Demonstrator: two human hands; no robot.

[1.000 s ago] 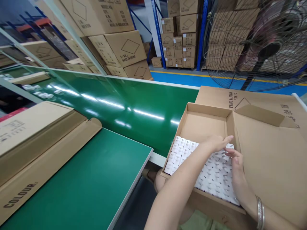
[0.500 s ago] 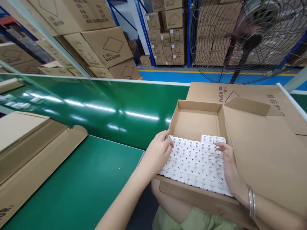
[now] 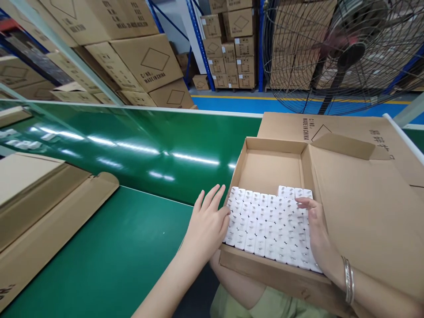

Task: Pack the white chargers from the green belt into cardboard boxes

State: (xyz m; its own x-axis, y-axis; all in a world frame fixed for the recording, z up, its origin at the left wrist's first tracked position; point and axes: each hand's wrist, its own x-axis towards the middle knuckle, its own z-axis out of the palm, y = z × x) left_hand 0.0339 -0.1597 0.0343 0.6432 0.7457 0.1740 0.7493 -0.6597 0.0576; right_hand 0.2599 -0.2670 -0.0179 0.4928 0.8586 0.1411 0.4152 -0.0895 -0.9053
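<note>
An open cardboard box rests over my lap, its near part filled with tight rows of small white blocks, each with a dark mark and metal bits on top. A short extra row of white blocks sits further in at the right. The far part of the box shows bare cardboard. My left hand is at the box's left wall, fingers spread, thumb by the leftmost blocks. Along the right side lies my right hand, fingers extended over the right-hand blocks, holding nothing visible. Bracelets circle that wrist.
The box lid lies folded back to the right, before a large carton. Behind runs a green conveyor belt. A flat cardboard box lies on the green table at left. A caged fan stands beyond the belt.
My left hand has shifted left off the white blocks to the box's left wall, and its fingers have spread. My right hand stays nearly in place.
</note>
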